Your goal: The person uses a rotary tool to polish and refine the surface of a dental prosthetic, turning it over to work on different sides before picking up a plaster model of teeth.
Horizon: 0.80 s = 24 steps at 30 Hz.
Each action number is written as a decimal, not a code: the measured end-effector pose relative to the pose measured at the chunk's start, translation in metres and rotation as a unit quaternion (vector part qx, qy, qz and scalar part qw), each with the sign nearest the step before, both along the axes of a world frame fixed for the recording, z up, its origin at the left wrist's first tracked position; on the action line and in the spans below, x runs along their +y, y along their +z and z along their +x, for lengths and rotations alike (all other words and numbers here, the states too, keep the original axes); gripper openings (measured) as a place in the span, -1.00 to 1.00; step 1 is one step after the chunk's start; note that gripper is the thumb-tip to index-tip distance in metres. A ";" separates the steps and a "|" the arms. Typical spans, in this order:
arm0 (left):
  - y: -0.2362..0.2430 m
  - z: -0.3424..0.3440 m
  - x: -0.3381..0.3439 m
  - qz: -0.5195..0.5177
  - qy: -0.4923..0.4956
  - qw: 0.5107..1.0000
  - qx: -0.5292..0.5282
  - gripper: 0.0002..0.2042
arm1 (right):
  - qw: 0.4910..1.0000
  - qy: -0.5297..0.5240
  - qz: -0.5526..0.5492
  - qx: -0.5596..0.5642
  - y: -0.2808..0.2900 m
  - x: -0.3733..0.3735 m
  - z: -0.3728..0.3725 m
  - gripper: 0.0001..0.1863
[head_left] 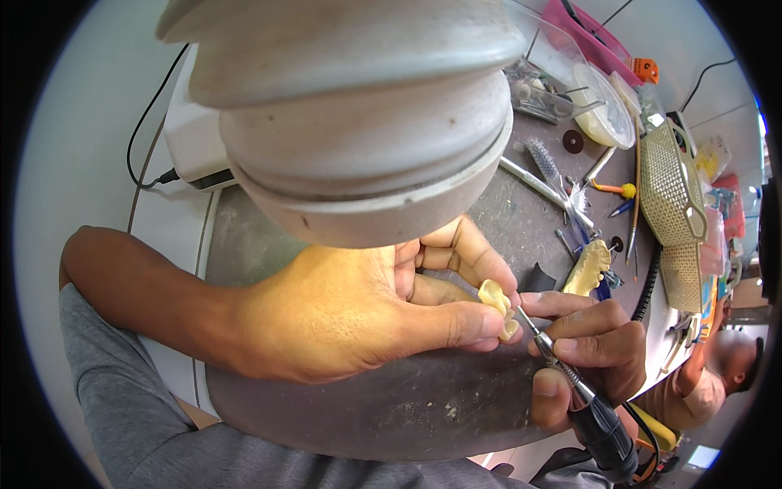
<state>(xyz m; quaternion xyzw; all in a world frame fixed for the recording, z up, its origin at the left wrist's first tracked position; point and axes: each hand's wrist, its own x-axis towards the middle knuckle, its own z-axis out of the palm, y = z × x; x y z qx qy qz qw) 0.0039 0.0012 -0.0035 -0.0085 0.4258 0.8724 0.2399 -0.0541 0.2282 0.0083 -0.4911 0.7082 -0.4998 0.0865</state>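
My left hand (358, 318) pinches a small cream-coloured dental bridge (492, 295) between thumb and fingertips, under the mouth of a ribbed white duct. My right hand (599, 338) grips a rotary handpiece (580, 389) like a pen, its dark body and cord running down to the lower right. The handpiece's metal tip points at the bridge from the right; whether the two touch I cannot tell. Beyond my right fingers lies a yellowish dental arch model (588, 269) on the grey worktop, with a dark curved piece (535, 281) beside it.
The wide duct (358, 122) hangs over my hands and hides the bench behind. Brushes, a dark disc (573, 142) and other small tools lie at the far right. Cream perforated baskets (670, 183) and a pink tray (590, 37) line that side. Another person (709, 379) sits farther right.
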 end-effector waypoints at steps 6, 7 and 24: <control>-0.001 -0.002 0.002 -0.003 0.003 1.000 0.020 -0.79 | 1.000 -0.006 -0.003 -0.005 0.005 0.001 0.002 -0.63; -0.001 -0.001 0.002 -0.005 0.003 1.000 0.017 -0.79 | 1.000 -0.004 -0.003 -0.005 0.005 0.001 0.001 -0.62; 0.000 -0.001 0.001 -0.005 0.001 1.000 0.003 -0.80 | 1.000 -0.001 0.004 0.014 0.002 0.000 0.000 -0.61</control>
